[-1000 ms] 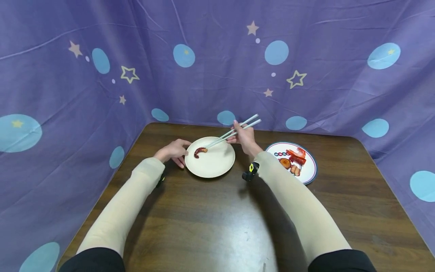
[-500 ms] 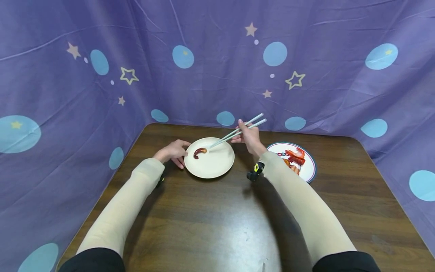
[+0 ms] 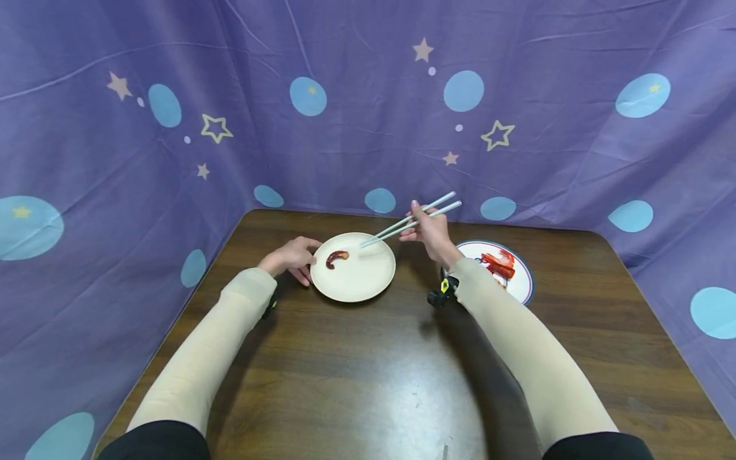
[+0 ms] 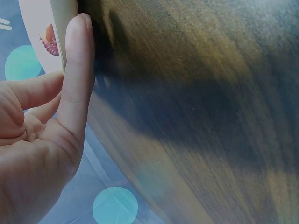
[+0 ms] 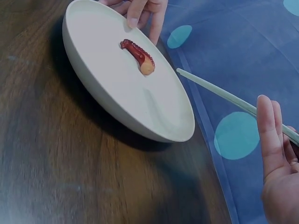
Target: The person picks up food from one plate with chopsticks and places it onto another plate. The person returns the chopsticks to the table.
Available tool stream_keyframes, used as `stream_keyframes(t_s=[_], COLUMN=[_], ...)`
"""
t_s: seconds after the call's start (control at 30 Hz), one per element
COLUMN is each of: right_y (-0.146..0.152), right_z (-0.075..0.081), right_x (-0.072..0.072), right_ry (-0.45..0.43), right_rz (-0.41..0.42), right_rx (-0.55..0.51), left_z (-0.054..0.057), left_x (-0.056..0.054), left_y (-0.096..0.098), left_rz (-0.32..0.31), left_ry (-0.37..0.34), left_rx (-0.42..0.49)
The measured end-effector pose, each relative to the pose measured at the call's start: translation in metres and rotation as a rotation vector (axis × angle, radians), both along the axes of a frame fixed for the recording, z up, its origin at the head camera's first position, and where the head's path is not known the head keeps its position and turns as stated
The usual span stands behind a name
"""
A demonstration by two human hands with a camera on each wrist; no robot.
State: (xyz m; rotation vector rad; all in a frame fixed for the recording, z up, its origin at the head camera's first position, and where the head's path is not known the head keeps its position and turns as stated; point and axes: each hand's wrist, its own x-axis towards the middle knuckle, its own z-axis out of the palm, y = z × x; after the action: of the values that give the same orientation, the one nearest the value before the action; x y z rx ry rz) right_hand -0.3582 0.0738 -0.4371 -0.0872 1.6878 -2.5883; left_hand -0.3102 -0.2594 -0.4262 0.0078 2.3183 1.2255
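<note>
Head: grips chopsticks (image 3: 391,233) in a curled right hand (image 3: 430,230), drawing back from the tentacle (image 3: 335,255), apparently just placed right of the left hand (image 3: 292,257). Left wrist: pinches the plate (image 4: 60,18) with barely parted fingers (image 4: 77,65). Right wrist: leaves the tentacle on the plate, clear of the right hand.

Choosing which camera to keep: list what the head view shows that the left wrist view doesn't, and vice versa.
Only the head view: the right hand with the chopsticks in its grip, the blue-rimmed plate with red food, and the stars.
Only the left wrist view: the palm side of the left hand.
Both: that hand, the pale plate, the dark red piece on it, the table and the spotted curtain.
</note>
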Motion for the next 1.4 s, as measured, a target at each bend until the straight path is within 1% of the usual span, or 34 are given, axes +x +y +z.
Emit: stream_keyframes(t_s=[0.17,0.3,0.6,0.8,0.97,1.2,1.3,1.4], right_y=[0.013,0.021,0.043,0.055,0.064,0.072,0.076,0.080], right_z=[-0.003,-0.003,-0.002,-0.003,-0.004,-0.002,-0.003,-0.003], right_x=[0.003,0.008,0.016,0.024,0.026,0.028,0.032,0.036], right_ry=[0.008,0.016,0.025,0.030,0.030,0.031,0.027,0.023], right_rz=[-0.009,-0.013,-0.043,-0.043,-0.061,-0.086,-0.096,-0.100], right_rx=[-0.002,-0.002,-0.008,-0.024,-0.045,-0.007,0.003,0.009], left_z=[-0.002,-0.003,0.001,-0.001,-0.003,-0.001,-0.001,-0.003], left_x=[-0.001,-0.002,-0.002,-0.002,-0.003,-0.001,0.001,0.002], left_y=[0.001,-0.001,0.001,0.000,0.001,0.001,0.001,0.001], left_rz=[0.000,-0.004,0.004,0.002,0.004,0.006,0.003,0.000], left_ry=[-0.006,-0.017,-0.011,-0.008,-0.014,-0.005,-0.001,-0.005], left_rx=[-0.004,-0.002,-0.016,-0.025,-0.020,-0.022,-0.011,0.002])
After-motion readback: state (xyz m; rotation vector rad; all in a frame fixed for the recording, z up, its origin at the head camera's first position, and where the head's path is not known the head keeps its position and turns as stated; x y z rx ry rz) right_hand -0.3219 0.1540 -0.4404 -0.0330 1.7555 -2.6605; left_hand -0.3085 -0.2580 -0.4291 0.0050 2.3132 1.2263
